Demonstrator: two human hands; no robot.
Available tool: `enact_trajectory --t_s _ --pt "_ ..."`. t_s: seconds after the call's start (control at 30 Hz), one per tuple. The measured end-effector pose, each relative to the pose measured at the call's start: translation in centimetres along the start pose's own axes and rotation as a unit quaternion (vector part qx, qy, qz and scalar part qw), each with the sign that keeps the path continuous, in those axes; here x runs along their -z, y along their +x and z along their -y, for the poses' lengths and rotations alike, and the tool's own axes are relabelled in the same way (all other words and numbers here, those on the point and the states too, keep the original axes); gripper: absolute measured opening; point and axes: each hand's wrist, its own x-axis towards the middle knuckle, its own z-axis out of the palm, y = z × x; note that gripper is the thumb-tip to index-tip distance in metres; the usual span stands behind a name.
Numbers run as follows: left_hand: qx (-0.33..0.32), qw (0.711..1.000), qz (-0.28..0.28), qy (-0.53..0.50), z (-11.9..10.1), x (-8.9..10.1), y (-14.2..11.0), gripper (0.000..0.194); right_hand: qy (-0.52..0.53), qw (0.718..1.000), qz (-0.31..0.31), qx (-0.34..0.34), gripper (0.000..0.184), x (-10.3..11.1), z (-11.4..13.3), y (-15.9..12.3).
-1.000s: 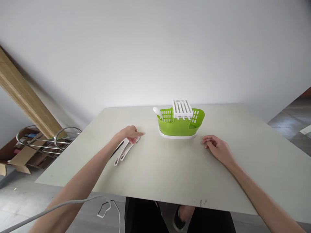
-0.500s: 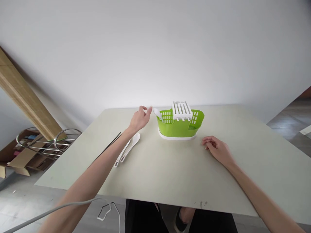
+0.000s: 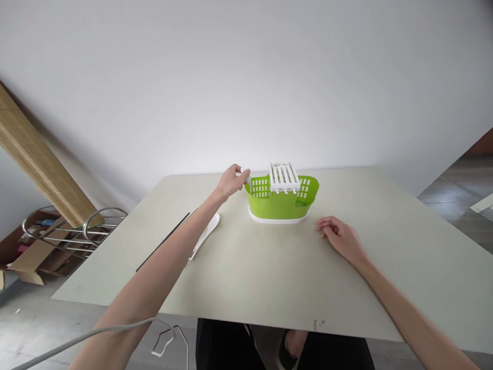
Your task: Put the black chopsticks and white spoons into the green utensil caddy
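Observation:
My left hand (image 3: pixel 233 181) pinches a white spoon (image 3: pixel 249 182) by its bowl end, at the left end of a green cutlery basket (image 3: pixel 277 207). The spoon stands inside the basket wall, and its lower part is hidden. A white slatted rack (image 3: pixel 284 177) with small hooks sits across the basket's middle. On the table to the right of the basket, my right hand (image 3: pixel 341 237) rests with loosely curled fingers and holds nothing. Another white spoon (image 3: pixel 207 234) lies beside my left forearm, which covers part of the area there.
Thin dark chopsticks (image 3: pixel 164 241) lie on the pale table (image 3: pixel 285 277), partly behind my left forearm. A grey cable (image 3: pixel 96 334) crosses at the lower left. Off the table's left side are a metal rack (image 3: pixel 92 231), an open cardboard box (image 3: pixel 31 254) and a leaning board (image 3: pixel 46 159).
My left hand has moved right and closed on the spoon in the basket. My left forearm now covers one of the spoons on the table. My right hand stays resting.

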Motion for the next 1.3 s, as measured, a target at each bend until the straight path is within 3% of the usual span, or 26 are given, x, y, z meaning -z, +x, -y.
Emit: enact_trajectory --t_s 0.1,0.23,0.37,0.47,0.53,0.6,0.77,0.97,1.13,1.3 --pt "-0.052 0.989 -0.011 -0.137 -1.5 1.2 -0.2 0.030 -0.004 1.000 -0.001 -0.002 0.026 0.0 0.0 0.0" --pt "-0.117 0.967 -0.090 -0.209 -3.7 4.1 -0.9 0.037 -0.004 1.000 0.001 -0.003 0.025 -0.1 -0.2 0.0" --pt "-0.122 0.971 -0.115 -0.171 -4.6 7.3 -2.6 0.045 -0.002 1.000 0.002 -0.005 0.024 0.0 -0.2 0.0" --pt "-0.089 0.993 -0.056 -0.060 -3.4 8.2 -4.3 0.051 -0.002 1.000 0.002 -0.002 0.024 0.0 -0.3 -0.1" --pt "-0.047 0.997 0.020 0.054 -1.7 7.9 -5.4 0.052 -0.004 1.000 0.002 -0.003 0.024 0.0 -0.5 0.0" --pt "0.004 0.983 0.100 0.152 0.3 7.0 -6.3 0.051 -0.004 1.000 0.002 -0.001 0.024 0.0 -0.8 0.0" --pt "0.082 0.944 0.237 0.213 4.3 4.2 -7.4 0.041 0.001 1.000 0.002 0.003 0.024 0.0 -1.1 0.1" --pt "0.083 0.933 0.236 0.258 6.1 2.5 -7.8 0.031 0.001 1.000 0.000 0.008 0.024 0.2 -0.5 -0.1" --pt "0.047 0.863 0.212 0.457 6.4 1.7 -8.2 0.028 0.005 1.000 -0.003 0.004 0.025 0.1 0.0 -0.2" --pt "0.029 0.828 0.226 0.511 6.2 1.4 -9.0 0.031 0.008 1.000 0.001 -0.005 0.025 0.2 0.2 -0.3"
